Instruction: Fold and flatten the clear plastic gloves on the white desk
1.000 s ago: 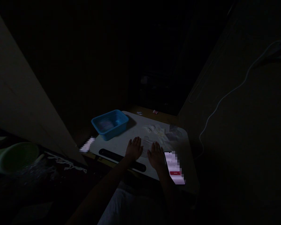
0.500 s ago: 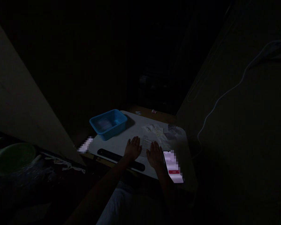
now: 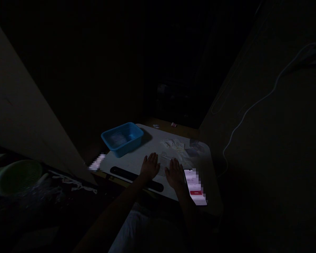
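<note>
The room is very dark, with light only on a small white table [image 3: 137,158]. My left hand [image 3: 150,166] lies flat on the table, fingers stretched out. My right hand [image 3: 175,173] lies flat beside it, fingers out as well. Between and just beyond the two hands sits a clear plastic piece [image 3: 164,161], hard to make out. A lit phone [image 3: 195,187] lies right of my right hand. Beyond the hands is a heap of clear and pale packets [image 3: 177,146].
A blue plastic tub [image 3: 122,138] stands at the table's back left. A dark slot or bar [image 3: 135,178] runs along the table's near edge. A green bowl [image 3: 15,175] sits far left in the dark. A white cable [image 3: 252,109] hangs on the right wall.
</note>
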A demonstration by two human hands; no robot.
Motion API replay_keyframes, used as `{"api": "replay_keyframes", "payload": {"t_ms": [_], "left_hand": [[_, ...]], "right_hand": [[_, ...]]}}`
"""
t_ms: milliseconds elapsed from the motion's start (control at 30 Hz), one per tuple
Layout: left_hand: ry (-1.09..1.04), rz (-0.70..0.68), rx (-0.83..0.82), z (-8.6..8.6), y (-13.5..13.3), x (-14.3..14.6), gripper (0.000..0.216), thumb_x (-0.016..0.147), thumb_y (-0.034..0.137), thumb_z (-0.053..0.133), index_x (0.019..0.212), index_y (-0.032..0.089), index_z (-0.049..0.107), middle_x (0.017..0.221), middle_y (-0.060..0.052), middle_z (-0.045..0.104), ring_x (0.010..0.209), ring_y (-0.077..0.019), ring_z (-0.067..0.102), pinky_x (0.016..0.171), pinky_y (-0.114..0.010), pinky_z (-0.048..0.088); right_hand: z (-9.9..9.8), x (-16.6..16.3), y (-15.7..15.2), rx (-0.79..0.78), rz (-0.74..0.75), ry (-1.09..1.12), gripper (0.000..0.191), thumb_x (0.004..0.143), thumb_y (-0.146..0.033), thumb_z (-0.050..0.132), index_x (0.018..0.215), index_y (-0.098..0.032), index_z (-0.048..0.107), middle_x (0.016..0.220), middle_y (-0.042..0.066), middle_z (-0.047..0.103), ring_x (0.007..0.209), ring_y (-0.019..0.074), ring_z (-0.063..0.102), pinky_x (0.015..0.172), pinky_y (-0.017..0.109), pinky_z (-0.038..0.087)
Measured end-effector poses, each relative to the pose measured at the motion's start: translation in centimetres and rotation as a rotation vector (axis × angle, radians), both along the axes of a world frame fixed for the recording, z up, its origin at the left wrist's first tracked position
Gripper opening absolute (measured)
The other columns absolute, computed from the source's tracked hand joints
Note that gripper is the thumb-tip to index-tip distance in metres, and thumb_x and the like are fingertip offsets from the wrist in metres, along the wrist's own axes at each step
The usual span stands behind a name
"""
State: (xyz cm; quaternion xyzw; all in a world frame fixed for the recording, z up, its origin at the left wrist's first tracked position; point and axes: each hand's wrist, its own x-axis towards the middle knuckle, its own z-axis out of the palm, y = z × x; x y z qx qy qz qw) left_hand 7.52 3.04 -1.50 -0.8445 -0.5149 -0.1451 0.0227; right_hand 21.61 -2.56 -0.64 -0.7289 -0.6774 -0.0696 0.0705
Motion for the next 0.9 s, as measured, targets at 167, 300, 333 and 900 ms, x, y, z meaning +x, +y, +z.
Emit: {"api": "replay_keyframes", "payload": {"t_ms": [167, 300, 333, 900], "left_hand": [[0.002, 0.000, -0.011, 0.18, -0.10, 0.03, 0.051, 0.086, 0.037, 0.020, 0.129, 0.012, 0.031, 0.135, -0.009, 0.030, 0.124, -0.0206, 0.024, 0.100, -0.042, 0.018], [0.005, 0.007, -0.006, 0.23, -0.10, 0.11, 0.051, 0.086, 0.037, 0.020, 0.128, 0.012, 0.032, 0.135, -0.009, 0.030, 0.124, -0.0206, 0.024, 0.100, -0.042, 0.017], [0.005, 0.006, -0.004, 0.21, -0.08, 0.12, 0.051, 0.086, 0.037, 0.020, 0.129, 0.012, 0.032, 0.135, -0.009, 0.030, 0.124, -0.0206, 0.024, 0.100, -0.042, 0.017], [0.009, 0.002, -0.016, 0.51, -0.23, 0.03, 0.051, 0.086, 0.037, 0.021, 0.129, 0.013, 0.031, 0.135, -0.009, 0.030, 0.124, -0.0207, 0.024, 0.100, -0.042, 0.017]], "right_hand": [[0.08, 0.03, -0.02, 0.002, 0.002, 0.000, 0.057, 0.085, -0.040, 0.020, 0.128, -0.004, 0.029, 0.135, 0.017, 0.025, 0.126, 0.0236, 0.018, 0.099, 0.040, 0.008], [0.02, 0.06, -0.04, 0.022, 0.010, -0.014, 0.056, 0.085, -0.040, 0.021, 0.128, -0.005, 0.030, 0.135, 0.016, 0.026, 0.125, 0.0235, 0.018, 0.099, 0.041, 0.009], [0.01, 0.06, -0.04, 0.026, 0.006, -0.017, 0.056, 0.085, -0.040, 0.021, 0.128, -0.005, 0.030, 0.135, 0.016, 0.026, 0.125, 0.0236, 0.019, 0.099, 0.041, 0.009], [0.05, 0.01, 0.00, 0.000, 0.000, 0.007, 0.058, 0.085, -0.041, 0.020, 0.129, -0.005, 0.028, 0.136, 0.017, 0.024, 0.126, 0.0228, 0.016, 0.100, 0.040, 0.007]]}}
